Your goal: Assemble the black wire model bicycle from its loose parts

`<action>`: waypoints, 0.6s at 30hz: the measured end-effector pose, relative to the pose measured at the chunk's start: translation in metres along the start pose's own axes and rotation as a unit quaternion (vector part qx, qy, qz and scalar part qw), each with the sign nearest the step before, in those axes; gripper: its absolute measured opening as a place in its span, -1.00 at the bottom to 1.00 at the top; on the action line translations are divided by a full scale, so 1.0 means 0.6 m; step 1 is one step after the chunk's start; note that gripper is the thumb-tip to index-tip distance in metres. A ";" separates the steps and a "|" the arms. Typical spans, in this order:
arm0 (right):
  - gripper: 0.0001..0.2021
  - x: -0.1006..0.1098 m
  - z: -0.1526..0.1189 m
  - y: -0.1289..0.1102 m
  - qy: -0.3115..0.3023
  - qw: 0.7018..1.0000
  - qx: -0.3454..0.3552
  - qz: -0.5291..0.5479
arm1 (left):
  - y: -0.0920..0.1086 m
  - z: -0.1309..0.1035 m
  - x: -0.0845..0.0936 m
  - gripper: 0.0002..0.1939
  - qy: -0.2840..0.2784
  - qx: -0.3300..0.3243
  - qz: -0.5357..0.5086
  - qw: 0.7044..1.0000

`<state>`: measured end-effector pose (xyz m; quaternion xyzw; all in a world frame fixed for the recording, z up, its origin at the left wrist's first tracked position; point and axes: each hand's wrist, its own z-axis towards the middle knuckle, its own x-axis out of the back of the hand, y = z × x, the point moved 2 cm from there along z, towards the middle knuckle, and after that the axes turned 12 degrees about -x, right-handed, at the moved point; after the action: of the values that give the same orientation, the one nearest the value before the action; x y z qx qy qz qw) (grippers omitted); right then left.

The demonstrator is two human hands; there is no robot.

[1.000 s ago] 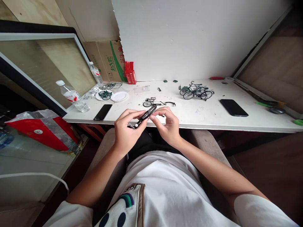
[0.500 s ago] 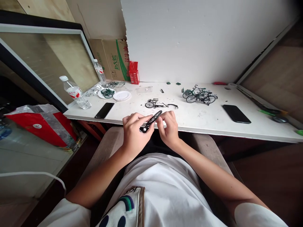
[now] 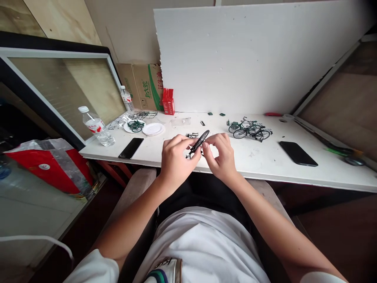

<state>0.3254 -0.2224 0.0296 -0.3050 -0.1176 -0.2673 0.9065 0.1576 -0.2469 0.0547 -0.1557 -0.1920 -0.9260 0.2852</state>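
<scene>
Above the table's front edge, my left hand (image 3: 179, 162) is closed on a small black toy bicycle wheel (image 3: 204, 138), which stands tilted with a dark part attached at its lower end. My right hand (image 3: 222, 158) is closed in a pinch, its thumb and fingertip against the wheel's right side. What those fingertips hold, if anything, is too small to make out. Behind my hands lie loose black bicycle parts (image 3: 192, 135), partly hidden. Two toy bicycles, a black one (image 3: 259, 135) and a green one (image 3: 235, 127), stand close together further right.
On the white table (image 3: 253, 159) lie a left phone (image 3: 131, 148) and a right phone (image 3: 298, 153). Green parts (image 3: 136, 125) fill one white plate beside stacked plates (image 3: 153, 129). Water bottles (image 3: 97, 126), a red box (image 3: 168, 102) and a carton (image 3: 147, 88) stand at the left.
Both hands have moved slightly right and forward with the wheel, covering more of the loose parts. The camera view has tilted up a little. My left hand keeps its hold.
</scene>
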 end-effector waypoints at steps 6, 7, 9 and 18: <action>-0.78 -0.011 0.039 0.011 -0.074 0.995 0.056 -0.032 | -0.016 0.009 0.016 -0.81 0.007 0.019 -0.042 0.999; -0.76 -0.013 0.041 0.011 -0.092 0.994 0.059 -0.031 | -0.020 0.006 0.018 -0.84 0.006 0.021 -0.048 0.999; -0.69 -0.016 0.042 0.011 -0.120 0.991 0.058 -0.018 | -0.027 0.001 0.020 -0.89 0.004 0.030 -0.058 0.998; -0.82 -0.008 0.031 0.034 -0.127 0.991 0.036 0.030 | -0.034 0.000 0.000 -0.84 -0.010 0.042 -0.040 0.998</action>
<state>0.3319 -0.1951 0.0326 -0.3067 -0.2323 -0.1944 0.9023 0.1455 -0.2315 0.0496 -0.1448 -0.2393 -0.9262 0.2527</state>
